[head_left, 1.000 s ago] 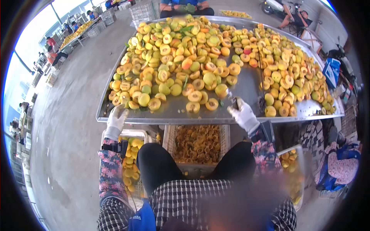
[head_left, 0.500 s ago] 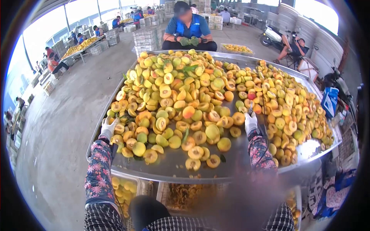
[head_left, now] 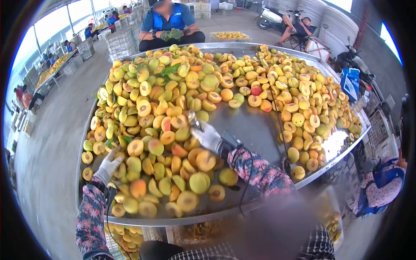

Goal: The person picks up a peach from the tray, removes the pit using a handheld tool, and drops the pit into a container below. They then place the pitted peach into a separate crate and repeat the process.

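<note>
A large heap of yellow peaches, many cut in half (head_left: 144, 108), covers the left of a metal tray table (head_left: 260, 130). My left hand (head_left: 109, 168), in a pale glove, lies at the heap's near left edge with fingers stretched out against the fruit. Toward the heap's right side, my gloved right hand (head_left: 207, 136) is closed round a small metal tool (head_left: 193, 119) with a shiny rounded head. Its fingers are right beside the peach halves. Dark devices with thin cables sit at both wrists.
A second peach pile (head_left: 303, 104) lies on the tray's right. Across the table sits a person in a blue vest (head_left: 173, 19). Crates of fruit (head_left: 125, 236) stand below the near edge. Stacked crates (head_left: 122, 43) and a fruit-filled crate (head_left: 229, 36) are behind.
The view has turned right. My right hand has moved left across the tray to the main heap. Both hands are nearer each other, and peaches have shifted toward the near left edge.
</note>
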A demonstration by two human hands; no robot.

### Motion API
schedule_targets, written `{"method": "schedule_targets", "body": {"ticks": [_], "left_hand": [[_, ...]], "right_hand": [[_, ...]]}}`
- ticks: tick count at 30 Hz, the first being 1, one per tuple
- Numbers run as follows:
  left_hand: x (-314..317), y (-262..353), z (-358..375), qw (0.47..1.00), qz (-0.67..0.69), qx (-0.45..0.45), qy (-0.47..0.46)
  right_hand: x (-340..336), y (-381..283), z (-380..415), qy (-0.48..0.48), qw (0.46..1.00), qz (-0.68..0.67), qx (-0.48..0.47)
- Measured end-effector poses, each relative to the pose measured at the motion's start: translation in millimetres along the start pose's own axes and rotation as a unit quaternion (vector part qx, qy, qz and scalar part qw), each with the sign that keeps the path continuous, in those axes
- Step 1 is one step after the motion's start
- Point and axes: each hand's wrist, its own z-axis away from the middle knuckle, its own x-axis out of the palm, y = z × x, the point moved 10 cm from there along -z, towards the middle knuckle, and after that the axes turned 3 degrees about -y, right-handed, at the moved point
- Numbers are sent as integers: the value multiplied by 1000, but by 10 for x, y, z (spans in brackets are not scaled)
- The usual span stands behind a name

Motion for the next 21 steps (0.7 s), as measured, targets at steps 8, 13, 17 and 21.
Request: {"method": "schedule_targets", "body": {"ticks": [8,13,17,21], "left_hand": [[-97,860,-146,990,-134,16,38],[33,996,-1106,994,-55,64,63],[72,883,-1826,983,-125,51,128],[-178,690,-2323,961,-232,77,131]], "right_hand": [[-1623,-401,-385,203,972,49,-107],[-2765,648,-1393,252,965,-17,-67],[-2758,823,-1819,271,955,123,13],[-2580,846,-2168,202,970,138,-13]]}}
